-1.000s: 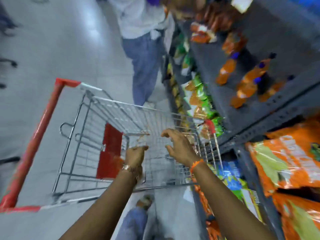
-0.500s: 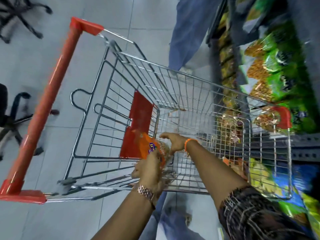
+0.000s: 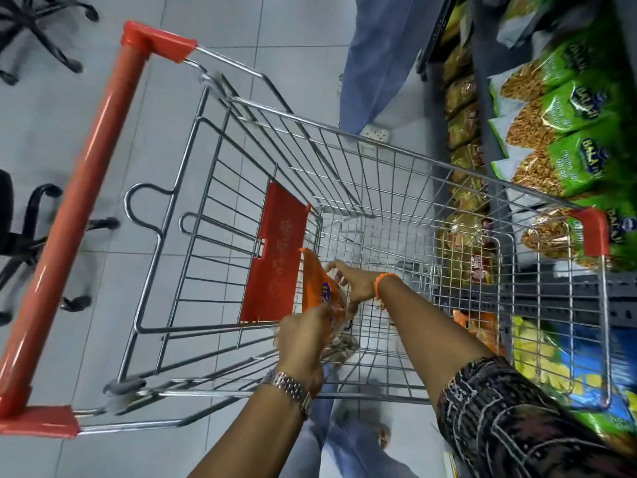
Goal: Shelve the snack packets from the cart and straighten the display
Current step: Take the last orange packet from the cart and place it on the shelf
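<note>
A wire shopping cart (image 3: 348, 139) with a red handle (image 3: 79, 208) fills the middle of the head view. Inside it, near the red child-seat flap (image 3: 275, 250), an orange snack packet (image 3: 319, 288) stands on edge. My left hand (image 3: 303, 343), with a metal watch at the wrist, grips the packet's lower end. My right hand (image 3: 351, 281), with an orange band at the wrist, touches the packet's right side with fingers bent around it. The shelves on the right hold green snack packets (image 3: 558, 108).
Another person's blue trouser leg (image 3: 372, 60) stands just beyond the cart's far end. Black office chair bases (image 3: 38, 39) sit on the tiled floor at the left. Lower shelves (image 3: 537, 357) with blue, yellow and orange packets lie behind the cart's right wall.
My head has tilted down over the cart. Both hands went down into the basket, and they now hold an orange packet that was not in them a second ago.
</note>
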